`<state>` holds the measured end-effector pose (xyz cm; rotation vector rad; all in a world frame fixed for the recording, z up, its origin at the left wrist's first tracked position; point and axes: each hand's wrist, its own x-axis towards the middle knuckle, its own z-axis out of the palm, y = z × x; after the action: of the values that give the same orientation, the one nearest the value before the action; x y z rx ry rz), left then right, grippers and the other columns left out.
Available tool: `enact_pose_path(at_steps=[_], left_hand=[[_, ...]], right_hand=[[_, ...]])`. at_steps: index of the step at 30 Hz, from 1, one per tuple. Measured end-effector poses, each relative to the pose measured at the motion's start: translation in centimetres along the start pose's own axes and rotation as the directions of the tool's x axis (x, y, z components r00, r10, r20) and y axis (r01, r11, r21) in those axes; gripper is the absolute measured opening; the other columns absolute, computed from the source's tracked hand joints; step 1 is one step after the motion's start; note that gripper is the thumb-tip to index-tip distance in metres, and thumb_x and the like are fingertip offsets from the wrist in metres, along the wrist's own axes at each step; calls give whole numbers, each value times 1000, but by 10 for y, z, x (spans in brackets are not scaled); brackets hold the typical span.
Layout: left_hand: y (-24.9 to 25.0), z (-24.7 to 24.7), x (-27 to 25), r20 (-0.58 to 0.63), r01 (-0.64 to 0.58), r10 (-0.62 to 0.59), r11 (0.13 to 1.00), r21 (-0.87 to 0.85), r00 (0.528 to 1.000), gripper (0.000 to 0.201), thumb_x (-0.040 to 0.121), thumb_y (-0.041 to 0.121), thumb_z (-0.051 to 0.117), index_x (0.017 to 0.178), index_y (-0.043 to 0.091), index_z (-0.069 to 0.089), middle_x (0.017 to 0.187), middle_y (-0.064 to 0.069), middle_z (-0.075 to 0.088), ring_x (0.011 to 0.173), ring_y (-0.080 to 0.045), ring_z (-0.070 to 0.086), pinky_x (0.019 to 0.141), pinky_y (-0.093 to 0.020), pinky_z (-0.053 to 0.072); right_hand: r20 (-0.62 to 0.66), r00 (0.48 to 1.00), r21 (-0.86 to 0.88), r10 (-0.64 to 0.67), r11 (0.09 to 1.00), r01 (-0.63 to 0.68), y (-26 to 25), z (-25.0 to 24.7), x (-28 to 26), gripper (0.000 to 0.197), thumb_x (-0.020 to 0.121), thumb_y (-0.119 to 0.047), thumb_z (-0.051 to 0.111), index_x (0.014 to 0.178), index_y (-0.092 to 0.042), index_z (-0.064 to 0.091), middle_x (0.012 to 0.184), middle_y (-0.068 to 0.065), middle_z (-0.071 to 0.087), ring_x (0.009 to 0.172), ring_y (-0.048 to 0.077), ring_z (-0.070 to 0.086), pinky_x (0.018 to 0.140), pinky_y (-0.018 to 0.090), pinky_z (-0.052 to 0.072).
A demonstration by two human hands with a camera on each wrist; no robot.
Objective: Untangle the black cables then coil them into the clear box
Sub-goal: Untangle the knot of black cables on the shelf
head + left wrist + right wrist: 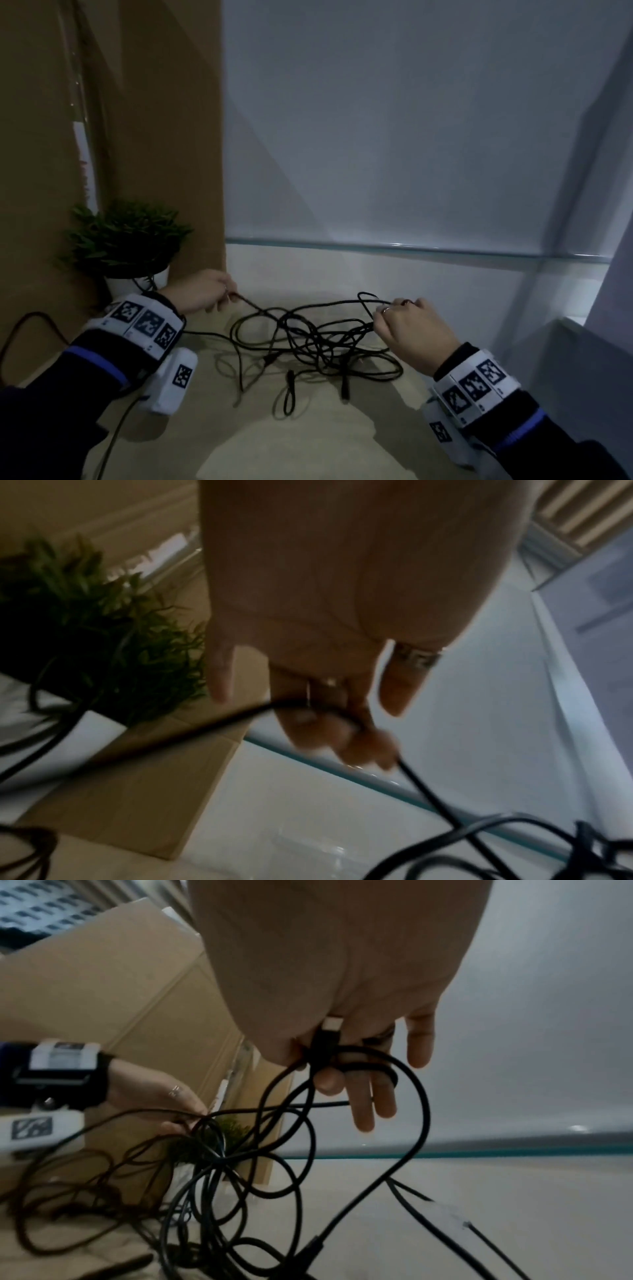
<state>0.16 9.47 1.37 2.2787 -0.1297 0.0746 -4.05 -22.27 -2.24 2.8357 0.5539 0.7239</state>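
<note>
Your left hand [202,289] is pinching one strand of the black cables [315,339] at its fingertips, and that strand runs taut, slanting down and to your right into the knot. Your right hand [412,329] has its fingers curled around a loop and a plug end, with more loops draped over the middle fingers [373,1096]. So the stretched line lies left to right between your two hands, both raised just above the table [274,438]. The tangle itself sits on the tabletop between and slightly nearer you than the hands, with loose ends and plugs [345,387] trailing toward you. On your left, the potted plant [126,240] stands just beside your left wrist, backed by the cardboard panel [164,137]. Behind the knot runs a glass edge [411,247]. There is bare tabletop on the near side.
</note>
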Motion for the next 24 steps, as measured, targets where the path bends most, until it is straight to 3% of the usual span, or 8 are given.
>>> enact_pose_path(at_steps=[4,8,11,12,16,19,21,24], left_hand=[[5,11,-6,324,-42,-14,985,168,946,25,98,14,40,84,11,60,64,-4,52,51,-12,45,52,-22,39],[8,26,-9,420,-184,66,952,246,905,22,86,38,63,102,25,64,78,2,56,67,-12,51,61,-22,42],[2,33,-3,308,-219,145,950,221,940,25,69,55,72,91,46,63,107,11,61,99,-11,56,90,-31,48],[0,35,-1,249,-237,185,951,197,951,25,64,59,73,85,50,63,114,12,59,108,-11,54,97,-36,45],[3,43,4,54,-303,298,943,141,953,14,68,48,77,77,48,65,106,5,60,108,-14,51,93,-35,43],[6,48,6,-37,-322,328,940,114,944,9,75,46,70,78,43,62,99,2,52,102,-12,46,82,-30,36],[5,51,7,-51,-376,383,920,114,922,6,77,46,68,75,43,62,92,1,48,97,-13,46,79,-28,36],[-1,52,10,-72,-436,439,898,55,896,10,79,41,67,73,47,62,87,0,44,90,-13,46,77,-27,36]], right_hand=[[-188,981,-54,39,997,-50,-9,1,4,37,83,-30,35,64,-17,64,88,-1,73,80,17,69,61,29,48],[-181,980,-48,81,995,-91,-15,-1,8,36,82,-30,36,68,-14,65,99,5,71,85,21,70,63,34,51],[-157,978,-60,137,987,-148,-20,3,11,24,78,-27,49,97,-15,56,99,6,67,76,27,68,63,38,49],[-137,977,-47,163,984,-170,-22,3,13,37,74,-24,58,110,-19,50,99,6,66,72,29,67,61,40,49],[-139,979,-67,147,985,-157,-46,-5,30,79,73,-28,70,139,-37,27,97,7,63,59,28,63,66,46,50],[-118,991,-26,69,997,-73,-65,-16,47,47,90,-37,52,134,-36,38,113,5,51,96,30,58,88,48,39],[-96,995,113,40,993,-29,-68,-17,58,32,93,-39,47,120,-24,56,122,4,45,113,27,46,90,42,36],[-82,996,428,-15,903,49,-65,-17,71,23,93,-28,52,103,-10,63,111,6,53,96,22,52,86,37,42]])
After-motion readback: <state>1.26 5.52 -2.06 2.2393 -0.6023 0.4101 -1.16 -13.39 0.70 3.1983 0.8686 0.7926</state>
